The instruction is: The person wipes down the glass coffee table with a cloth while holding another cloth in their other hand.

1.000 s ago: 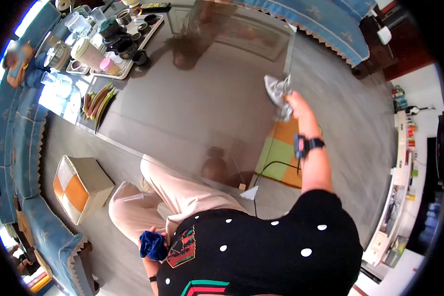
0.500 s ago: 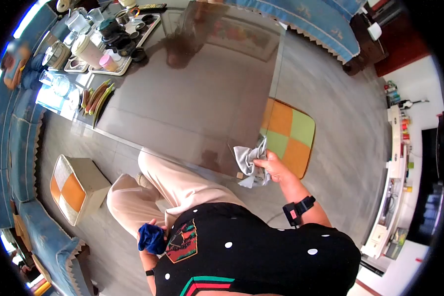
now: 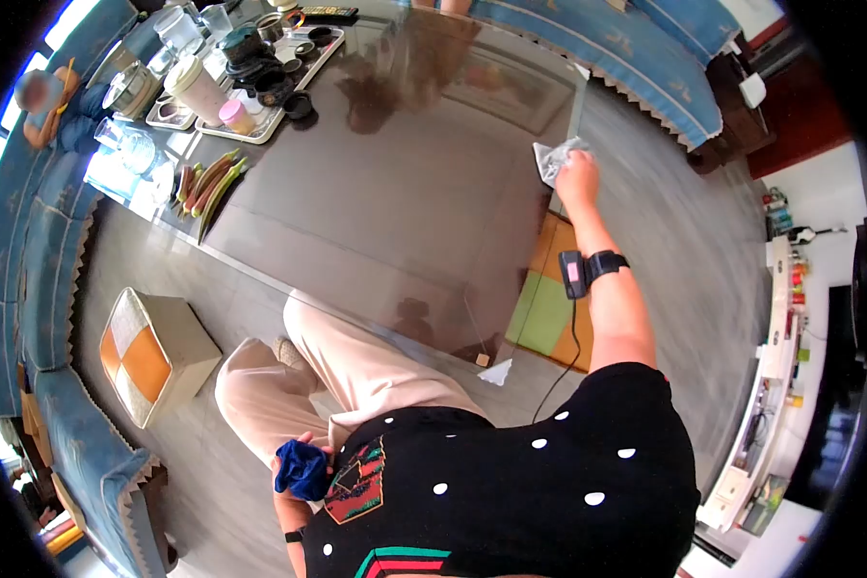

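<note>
My right hand (image 3: 577, 178) is stretched out to the table's right edge, its fingers closed on a light grey cloth (image 3: 555, 160) that lies against the glass edge. The dark glass-topped table (image 3: 385, 202) stands in front of me. Low at my lap, my left hand (image 3: 308, 441) holds a crumpled dark blue cloth (image 3: 302, 470), which hides part of its fingers. A small pale block (image 3: 483, 360) and a white triangular piece (image 3: 496, 373) show by the table's near corner.
Long green and reddish pods (image 3: 207, 188) lie on the table's left part, near trays (image 3: 260, 133) with cups and jars. A checkered stool (image 3: 544, 308) stands right, a boxy stool (image 3: 169, 352) left. Another person (image 3: 56, 106) is on the blue sofa (image 3: 53, 289).
The grey cloth went with my right hand from the table's far right edge down to the near corner, then back up along that edge. My left hand stays at my lap with the blue cloth.
</note>
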Demonstrator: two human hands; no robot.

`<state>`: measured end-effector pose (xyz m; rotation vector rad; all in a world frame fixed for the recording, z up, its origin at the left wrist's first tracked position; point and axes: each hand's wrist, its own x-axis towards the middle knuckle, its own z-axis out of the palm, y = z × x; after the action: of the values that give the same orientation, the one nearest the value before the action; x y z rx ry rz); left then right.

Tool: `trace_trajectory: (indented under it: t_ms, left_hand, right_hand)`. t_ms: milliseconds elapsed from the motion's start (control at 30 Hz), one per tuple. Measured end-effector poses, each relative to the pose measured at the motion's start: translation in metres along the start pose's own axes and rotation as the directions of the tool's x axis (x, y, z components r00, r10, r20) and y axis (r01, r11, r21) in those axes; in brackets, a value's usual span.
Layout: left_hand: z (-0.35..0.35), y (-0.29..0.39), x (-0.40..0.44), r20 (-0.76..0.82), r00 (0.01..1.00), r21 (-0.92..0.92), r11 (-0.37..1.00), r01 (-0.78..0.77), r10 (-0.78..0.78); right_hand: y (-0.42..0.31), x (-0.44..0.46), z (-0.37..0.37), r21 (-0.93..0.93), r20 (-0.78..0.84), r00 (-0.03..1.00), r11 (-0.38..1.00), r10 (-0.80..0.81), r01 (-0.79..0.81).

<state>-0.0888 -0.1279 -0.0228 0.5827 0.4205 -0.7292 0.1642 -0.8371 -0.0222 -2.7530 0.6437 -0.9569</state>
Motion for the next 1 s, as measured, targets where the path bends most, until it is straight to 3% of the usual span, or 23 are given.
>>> trace_trajectory:
  t_ms: [33, 67, 100, 133, 167, 200, 233, 367, 433, 533, 667, 700, 733, 800, 900, 967, 1000]
  left_hand:
    - [0.001, 0.000, 0.000, -0.001, 1.000, -0.002, 1.000, -0.002, 0.002]
    - [0.001, -0.001, -0.001, -0.008, 1.000, 0.001, 1.000, -0.004, 0.004]
    - [0.001, -0.001, 0.001, -0.015, 1.000, 0.005, 1.000, -0.006, 0.006]
    - [0.004, -0.001, 0.002, -0.014, 1.000, 0.003, 1.000, -0.006, 0.006]
    - [0.007, 0.001, 0.002, -0.006, 1.000, 0.012, 1.000, -0.002, 0.002]
    - [0.009, 0.003, 0.004, 0.002, 1.000, 0.023, 1.000, 0.002, -0.002]
    - [0.004, 0.004, 0.006, 0.002, 1.000, 0.026, 1.000, 0.002, -0.003]
    - [-0.005, 0.005, 0.007, -0.029, 0.999, 0.148, 0.989, 0.023, -0.019]
    - [0.005, 0.004, 0.006, -0.069, 0.998, 0.116, 0.993, 0.016, -0.008]
    - [0.011, 0.004, 0.006, -0.108, 0.994, 0.070, 0.997, 0.036, -0.028]
    - [0.009, 0.001, 0.009, -0.069, 0.997, 0.112, 0.994, -0.010, 0.018]
    - [0.009, 0.001, 0.008, -0.064, 0.998, 0.107, 0.994, -0.006, 0.013]
    - [0.008, 0.002, 0.008, -0.058, 0.998, 0.102, 0.995, -0.003, 0.009]
    - [0.004, 0.002, 0.008, -0.030, 1.000, 0.081, 0.997, -0.006, 0.008]
    - [0.000, 0.005, 0.008, 0.002, 1.000, 0.087, 0.996, 0.013, -0.013]
    - [-0.002, 0.009, 0.007, 0.003, 0.999, 0.114, 0.993, 0.033, -0.033]
    - [-0.004, 0.010, 0.008, 0.012, 0.999, 0.108, 0.993, 0.048, -0.049]
  right_hand:
    - [-0.023, 0.000, -0.008, 0.004, 0.016, 0.995, 0.995, -0.098, 0.098]
    - [-0.039, -0.004, -0.010, -0.107, 0.071, 0.958, 0.952, -0.279, 0.285]
    - [-0.077, -0.012, -0.032, -0.010, 0.169, 0.930, 0.943, -0.327, 0.333]
    - [-0.095, -0.023, -0.028, 0.058, 0.066, 0.870, 0.872, -0.489, 0.486]
    - [-0.116, -0.032, -0.028, 0.123, 0.143, 0.847, 0.858, -0.513, 0.499]
    - [-0.117, -0.039, -0.004, 0.376, 0.154, 0.811, 0.792, -0.565, 0.481]
    - [-0.129, -0.043, -0.002, 0.360, 0.388, 0.764, 0.848, -0.515, 0.389]
    - [-0.151, -0.010, 0.006, 0.048, 0.501, 0.782, 0.914, -0.370, 0.402]
    - [-0.128, 0.022, 0.043, -0.007, 0.486, 0.816, 0.932, -0.314, 0.363]
    - [-0.088, 0.077, 0.058, -0.187, 0.529, 0.846, 0.964, -0.063, 0.188]
    - [0.045, 0.110, 0.079, -0.350, 0.327, 0.943, 0.935, 0.069, 0.053]
    - [0.064, 0.109, 0.054, -0.279, 0.373, 0.883, 0.942, 0.286, -0.188]
    - [0.105, 0.106, 0.052, -0.369, 0.429, 0.827, 0.906, 0.363, -0.206]
    - [0.145, 0.078, 0.011, -0.413, 0.344, 0.799, 0.844, 0.494, -0.343]
    - [0.162, 0.047, -0.045, -0.180, 0.289, 0.712, 0.767, 0.640, -0.616]
    - [0.160, 0.030, -0.066, -0.061, 0.135, 0.818, 0.829, 0.559, -0.556]
    - [0.151, 0.025, -0.076, -0.063, 0.135, 0.816, 0.827, 0.562, -0.559]
